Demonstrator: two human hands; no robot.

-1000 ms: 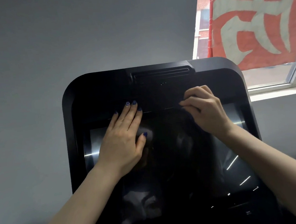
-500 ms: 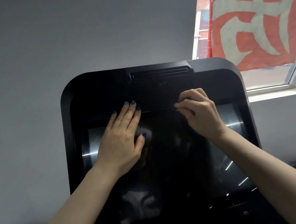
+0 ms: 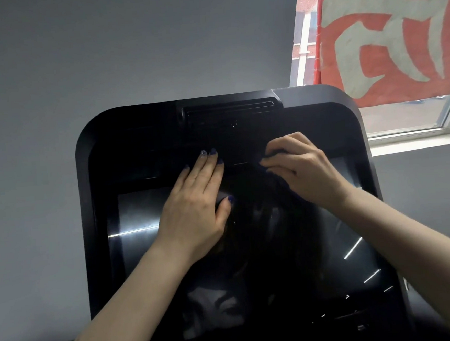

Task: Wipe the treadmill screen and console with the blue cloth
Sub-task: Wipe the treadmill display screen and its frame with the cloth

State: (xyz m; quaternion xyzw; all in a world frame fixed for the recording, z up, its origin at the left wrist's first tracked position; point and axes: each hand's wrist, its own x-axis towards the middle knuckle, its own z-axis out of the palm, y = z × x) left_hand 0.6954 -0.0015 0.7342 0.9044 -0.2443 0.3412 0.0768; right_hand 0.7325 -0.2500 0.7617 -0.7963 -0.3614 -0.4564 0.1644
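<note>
Console (image 3: 126,140), centre of frame: I read it as glossy black all over, housing and vent slot (image 3: 230,108) alike. Screen (image 3: 139,216) dark grey-black, with pale white streaks of reflected light at its left and lower right. Nails on the left hand (image 3: 192,215) painted dark blue, one nail paler and glittery. Under the right hand (image 3: 306,170) a dark bluish scrap shows; I can't make out its pattern. Wall (image 3: 104,59), upper left: plain flat grey. Banner (image 3: 390,33), upper right: orange-red with large off-white brush-stroke characters. Window frame (image 3: 407,133) beneath it white.
</note>
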